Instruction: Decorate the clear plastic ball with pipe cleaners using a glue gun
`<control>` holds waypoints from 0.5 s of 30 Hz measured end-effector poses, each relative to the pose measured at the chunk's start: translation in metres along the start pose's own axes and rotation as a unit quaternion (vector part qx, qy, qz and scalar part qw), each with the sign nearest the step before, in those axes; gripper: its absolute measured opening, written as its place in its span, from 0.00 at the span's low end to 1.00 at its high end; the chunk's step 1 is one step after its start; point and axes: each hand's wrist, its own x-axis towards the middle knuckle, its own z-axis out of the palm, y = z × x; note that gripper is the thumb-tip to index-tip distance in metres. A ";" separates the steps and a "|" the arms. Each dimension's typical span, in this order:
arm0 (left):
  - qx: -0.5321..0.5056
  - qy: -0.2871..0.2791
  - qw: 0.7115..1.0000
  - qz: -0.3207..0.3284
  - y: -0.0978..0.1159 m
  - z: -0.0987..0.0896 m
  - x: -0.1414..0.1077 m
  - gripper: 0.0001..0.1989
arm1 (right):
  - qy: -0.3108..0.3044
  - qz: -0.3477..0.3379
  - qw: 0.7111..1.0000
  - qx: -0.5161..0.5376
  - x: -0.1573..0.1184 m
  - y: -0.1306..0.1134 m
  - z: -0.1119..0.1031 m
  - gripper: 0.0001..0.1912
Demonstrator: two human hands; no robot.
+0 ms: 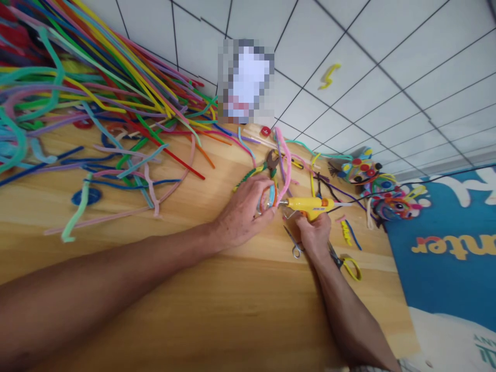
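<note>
My left hand (pixel 245 211) is closed around a small round piece (pixel 267 199) coiled from orange, white and light blue pipe cleaners. A thick pink pipe cleaner (pixel 285 163) rises from beside that piece and curves upward. My right hand (pixel 315 232) is wrapped round the handle of a yellow glue gun (pixel 310 205). The gun's metal nozzle points left, at the edge of the coiled piece and close to my left fingertips; whether it touches is hard to tell. Pliers (pixel 271 164) with green and yellow handles lie just beyond my left hand.
Many coloured pipe cleaners (pixel 116 82) spread over the left of the wooden table (pixel 217 310). Small scissors (pixel 295 248) and yellow-handled scissors (pixel 351 268) lie near my right hand. A blurred phone (pixel 248 82) stands by the tiled wall. Decorated figures (pixel 399 204) and a black cable are at right.
</note>
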 end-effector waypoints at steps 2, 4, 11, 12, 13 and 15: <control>0.000 -0.003 1.000 0.000 0.000 0.000 0.000 0.22 | -0.002 0.000 1.000 0.005 0.000 0.000 0.000 0.12; 0.002 -0.002 1.000 0.004 0.000 0.000 0.000 0.22 | -0.006 -0.002 1.000 0.004 0.000 0.000 0.000 0.11; -0.001 0.005 1.000 -0.001 -0.001 0.003 -0.001 0.22 | -0.002 0.002 1.000 0.008 0.000 -0.001 0.001 0.11; -0.001 0.004 1.000 -0.004 -0.001 0.002 -0.001 0.22 | -0.002 0.001 1.000 0.009 0.000 -0.001 0.000 0.11; -0.001 0.004 1.000 -0.005 -0.001 0.002 -0.001 0.22 | -0.002 -0.001 1.000 0.010 0.000 0.000 0.000 0.11; 0.000 0.007 1.000 0.003 -0.001 0.002 -0.001 0.22 | -0.001 -0.006 1.000 0.011 0.000 0.001 0.000 0.10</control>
